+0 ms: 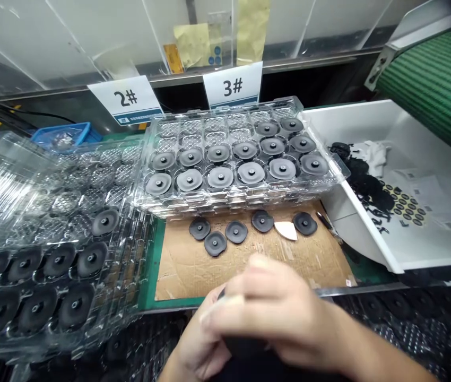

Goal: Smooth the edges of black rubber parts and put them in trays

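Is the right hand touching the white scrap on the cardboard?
Apart. The head view shows bare cardboard between the right hand and the white scrap.

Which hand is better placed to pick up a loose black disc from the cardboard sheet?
Probably the right hand: it lies on top, nearer the loose black discs on the cardboard sheet. The left hand sits lower, beneath it, against the dark piece between them.
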Tool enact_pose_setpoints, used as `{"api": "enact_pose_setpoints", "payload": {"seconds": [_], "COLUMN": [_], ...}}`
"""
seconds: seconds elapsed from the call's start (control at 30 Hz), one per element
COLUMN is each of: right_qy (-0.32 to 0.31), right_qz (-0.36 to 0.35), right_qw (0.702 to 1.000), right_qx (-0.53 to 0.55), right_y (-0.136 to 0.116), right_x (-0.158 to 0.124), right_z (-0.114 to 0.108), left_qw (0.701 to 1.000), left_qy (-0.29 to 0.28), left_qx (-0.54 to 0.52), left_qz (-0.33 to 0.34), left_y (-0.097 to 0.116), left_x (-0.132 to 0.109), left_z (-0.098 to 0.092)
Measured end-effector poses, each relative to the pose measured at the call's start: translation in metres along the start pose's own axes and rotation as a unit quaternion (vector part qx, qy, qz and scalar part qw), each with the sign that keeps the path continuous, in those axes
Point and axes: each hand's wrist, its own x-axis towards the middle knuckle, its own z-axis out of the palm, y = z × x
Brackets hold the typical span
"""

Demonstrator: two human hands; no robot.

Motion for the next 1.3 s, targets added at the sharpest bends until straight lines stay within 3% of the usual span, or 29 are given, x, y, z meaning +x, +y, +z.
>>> {"api": "enact_pose_setpoints", "payload": {"seconds": [0.07, 0.13, 0.2, 0.27, 0.37, 0.43, 0.57, 0.67, 0.73, 0.83, 0.9, 0.97, 1.0, 1.13, 1.2, 1.3], "right_qy": [0.075, 0.125, 0.122, 0.096, 0.074, 0.072, 0.125, 0.216, 0.256, 0.198, 0.108, 0.03, 0.021, 0.14, 0.111, 0.027], "right_qz": [0.101, 0.243, 0.337, 0.366, 0.368, 0.369, 0.393, 0.389, 0.327, 0.187, 0.168, 0.191, 0.194, 0.133, 0.126, 0.195], "right_qw": [0.992, 0.961, 0.933, 0.925, 0.927, 0.927, 0.911, 0.895, 0.908, 0.962, 0.98, 0.98, 0.98, 0.981, 0.986, 0.98], "right_qx": [0.002, -0.032, -0.043, -0.029, -0.014, -0.01, -0.024, -0.04, -0.053, -0.031, 0.011, 0.043, 0.046, 0.01, 0.025, 0.03], "right_y": [0.018, 0.039, 0.055, 0.065, 0.071, 0.075, 0.073, 0.043, 0.015, -0.016, -0.023, -0.021, -0.019, -0.014, -0.016, -0.021], "right_x": [-0.009, -0.025, -0.046, -0.07, -0.097, -0.104, -0.09, -0.064, -0.045, -0.02, -0.009, -0.002, 0.001, 0.005, -0.001, -0.015], "right_z": [-0.003, -0.001, 0.012, 0.034, 0.069, 0.078, 0.05, 0.019, 0.01, 0.01, 0.011, 0.011, 0.012, 0.014, 0.012, 0.003], "left_qw": [0.999, 0.997, 0.994, 0.994, 0.992, 0.991, 0.99, 0.994, 0.998, 0.993, 0.985, 0.979, 0.978, 0.984, 0.985, 0.985], "left_qy": [-0.022, -0.049, -0.061, -0.061, -0.071, -0.082, -0.095, -0.07, -0.031, 0.031, 0.07, 0.099, 0.107, 0.095, 0.076, 0.047], "left_qx": [-0.024, -0.052, -0.073, -0.082, -0.095, -0.102, -0.095, -0.077, -0.052, -0.013, 0.002, 0.013, 0.018, 0.031, 0.023, 0.009], "left_qz": [-0.018, -0.035, -0.045, -0.045, -0.039, -0.039, -0.037, -0.02, 0.026, 0.112, 0.157, 0.179, 0.179, 0.145, 0.154, 0.166], "left_y": [0.0, 0.001, 0.001, 0.001, 0.001, 0.001, 0.0, -0.003, -0.005, -0.006, -0.006, -0.005, -0.005, -0.004, -0.002, 0.0], "left_x": [0.0, -0.002, -0.003, -0.002, 0.001, 0.004, 0.007, 0.007, 0.007, 0.007, 0.006, 0.005, 0.004, 0.003, 0.003, 0.002], "left_z": [0.0, -0.001, -0.003, -0.005, -0.008, -0.01, -0.009, -0.002, 0.004, 0.009, 0.009, 0.008, 0.008, 0.009, 0.008, 0.006]}}
